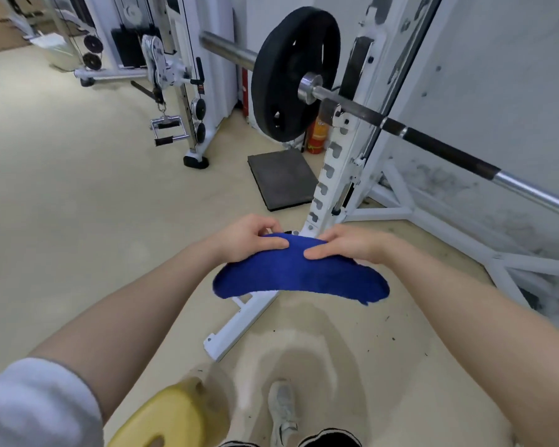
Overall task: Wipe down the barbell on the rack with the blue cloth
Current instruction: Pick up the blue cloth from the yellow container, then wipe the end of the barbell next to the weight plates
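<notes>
The blue cloth (300, 275) hangs between both hands in front of me, well below the barbell. My left hand (244, 238) pinches its top edge on the left, thumb over the fabric. My right hand (349, 245) pinches the top edge on the right. The barbell (433, 143) lies across the white rack (336, 162), running from upper left to the right edge, with a black grip section and a black weight plate (292, 75) on its left sleeve. Neither the cloth nor either hand touches the bar.
A dark rubber mat (281, 179) lies on the beige floor beside the rack's upright. A red extinguisher (317, 137) stands behind it. A cable machine (171, 75) stands at the back left. A yellow object (165, 417) is near my left elbow; my shoe (283, 411) is below.
</notes>
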